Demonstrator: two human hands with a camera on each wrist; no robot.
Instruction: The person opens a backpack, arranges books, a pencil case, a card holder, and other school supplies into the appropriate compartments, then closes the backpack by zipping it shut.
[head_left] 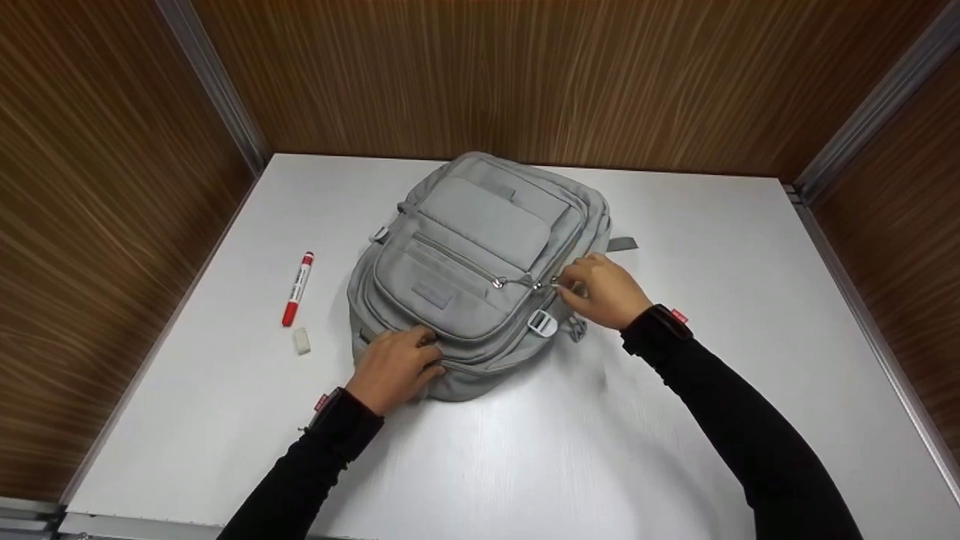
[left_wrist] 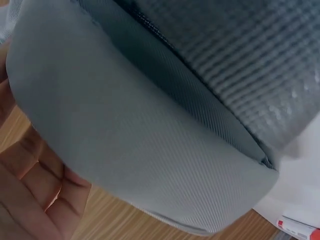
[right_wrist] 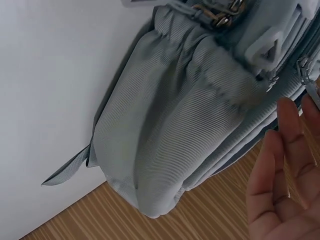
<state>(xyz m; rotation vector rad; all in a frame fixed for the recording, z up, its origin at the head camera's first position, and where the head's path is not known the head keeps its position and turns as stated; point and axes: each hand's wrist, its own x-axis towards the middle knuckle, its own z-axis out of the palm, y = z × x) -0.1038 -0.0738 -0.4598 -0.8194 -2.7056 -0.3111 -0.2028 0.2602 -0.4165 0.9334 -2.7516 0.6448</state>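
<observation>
The grey backpack [head_left: 480, 225], ribbed woven fabric with rounded corners, lies on the smooth white worktop [head_left: 675, 435]. Left hand [head_left: 397, 367]: curled fingers grip fabric at the near edge. Right hand [head_left: 604, 291]: fingers pinch a metal zipper pull [right_wrist: 310, 85]. A cylindrical marker [head_left: 298, 289] lies near a pale rectangular block [head_left: 301, 341].

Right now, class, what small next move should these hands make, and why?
Probably draw the zip pull along its track: the right hand has its fingers at it, while the left hand holds the bag's near end, which should steady it.
</observation>
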